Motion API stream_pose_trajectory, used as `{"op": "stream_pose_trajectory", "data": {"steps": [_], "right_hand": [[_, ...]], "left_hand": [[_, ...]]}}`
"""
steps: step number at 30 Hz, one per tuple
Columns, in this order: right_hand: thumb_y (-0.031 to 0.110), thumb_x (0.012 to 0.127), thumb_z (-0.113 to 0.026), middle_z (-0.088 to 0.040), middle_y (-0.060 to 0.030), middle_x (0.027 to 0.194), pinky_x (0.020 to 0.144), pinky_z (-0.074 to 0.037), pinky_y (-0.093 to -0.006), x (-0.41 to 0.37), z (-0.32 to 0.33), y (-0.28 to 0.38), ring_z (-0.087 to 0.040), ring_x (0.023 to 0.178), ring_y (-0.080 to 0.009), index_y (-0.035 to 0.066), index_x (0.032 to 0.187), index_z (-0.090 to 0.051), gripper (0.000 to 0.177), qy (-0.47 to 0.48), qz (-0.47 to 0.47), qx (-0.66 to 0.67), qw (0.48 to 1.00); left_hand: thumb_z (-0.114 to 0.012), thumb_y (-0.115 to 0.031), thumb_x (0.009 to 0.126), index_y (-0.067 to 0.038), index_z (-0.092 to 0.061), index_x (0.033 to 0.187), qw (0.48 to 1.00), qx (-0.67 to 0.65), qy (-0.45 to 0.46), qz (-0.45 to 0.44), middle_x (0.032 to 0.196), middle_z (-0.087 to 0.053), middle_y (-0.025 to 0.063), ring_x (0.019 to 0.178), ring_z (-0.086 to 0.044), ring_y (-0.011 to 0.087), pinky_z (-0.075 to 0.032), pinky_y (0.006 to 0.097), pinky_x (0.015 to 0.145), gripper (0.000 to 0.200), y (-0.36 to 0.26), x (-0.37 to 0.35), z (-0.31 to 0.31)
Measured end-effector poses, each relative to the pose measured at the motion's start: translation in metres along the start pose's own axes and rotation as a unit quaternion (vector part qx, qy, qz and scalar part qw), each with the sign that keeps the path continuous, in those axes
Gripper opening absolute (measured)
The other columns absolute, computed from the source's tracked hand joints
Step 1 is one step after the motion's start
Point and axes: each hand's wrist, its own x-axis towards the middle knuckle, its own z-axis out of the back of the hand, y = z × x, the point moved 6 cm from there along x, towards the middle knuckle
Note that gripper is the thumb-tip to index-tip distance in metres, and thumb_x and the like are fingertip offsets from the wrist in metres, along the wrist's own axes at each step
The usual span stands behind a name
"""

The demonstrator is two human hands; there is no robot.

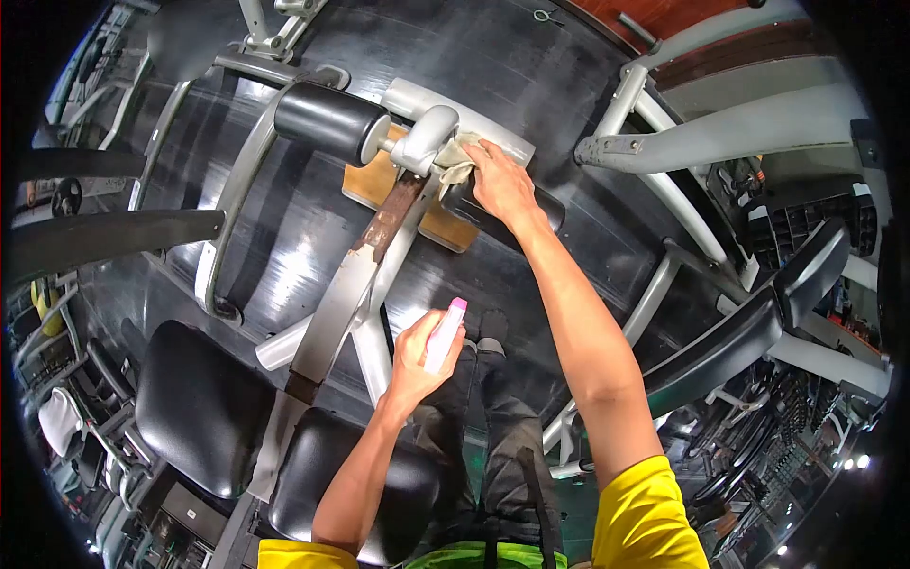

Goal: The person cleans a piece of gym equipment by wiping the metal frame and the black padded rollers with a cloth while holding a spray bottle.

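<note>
My left hand is closed around a white bottle with a pink top, held upright over the floor beside the bench frame. Farther forward, my right hand presses a pale cloth against the end of the grey metal frame, next to a black roller pad. The left black roller pad sits across from it on the same frame. A worn, rusty patch shows on the beam below the cloth.
Two black seat pads lie at the lower left. A padded bench stands at the right, with grey machine frames at the upper right and more at the left. Wooden blocks lie under the frame.
</note>
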Motion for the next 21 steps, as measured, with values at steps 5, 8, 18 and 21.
{"op": "stream_pose_trajectory", "data": {"steps": [5,8,18,21], "right_hand": [[-0.009,0.082,-0.047,-0.055,-0.0134,0.141,0.1,-0.051,-0.0425,-0.032,0.013,-0.014,-0.058,0.122,-0.0332,0.015,0.132,-0.059,0.057,-0.051,0.053,-0.013,0.997],[-0.008,0.08,-0.048,-0.055,-0.0132,0.141,0.1,-0.051,-0.0415,-0.058,0.024,-0.027,-0.058,0.122,-0.0333,0.014,0.13,-0.06,0.057,-0.059,0.076,-0.032,0.995],[-0.009,0.082,-0.047,-0.058,-0.0172,0.134,0.097,-0.05,-0.0452,-0.143,0.051,-0.118,-0.059,0.118,-0.039,0.01,0.127,-0.061,0.051,-0.094,0.006,0.058,0.994],[-0.004,0.088,-0.044,-0.063,-0.0229,0.124,0.092,-0.049,-0.0478,-0.145,0.052,-0.15,-0.059,0.114,-0.0435,0.005,0.124,-0.06,0.04,-0.06,-0.163,0.081,0.981]], "left_hand": [[-0.07,-0.001,0.084,0.001,-0.063,0.093,1.0,-0.016,-0.008,0.011,0.079,-0.065,0.0146,0.068,-0.067,0.0296,-0.051,0.0338,0.062,0.012,-0.001,0.001,0.003],[-0.07,-0.002,0.084,0.001,-0.064,0.094,0.999,-0.015,-0.001,0.03,0.08,-0.066,0.0147,0.07,-0.068,0.0291,-0.052,0.0334,0.063,0.012,0.002,0.0,0.003],[-0.069,-0.002,0.087,0.001,-0.063,0.092,1.0,-0.005,-0.013,-0.005,0.078,-0.068,0.0095,0.068,-0.066,0.0146,-0.051,0.028,0.063,0.009,0.003,-0.001,0.0],[-0.069,-0.001,0.086,0.001,-0.062,0.092,0.999,-0.032,-0.005,0.012,0.078,-0.068,0.0095,0.069,-0.066,0.0146,-0.052,0.0281,0.064,0.009,0.004,-0.002,-0.004]]}}
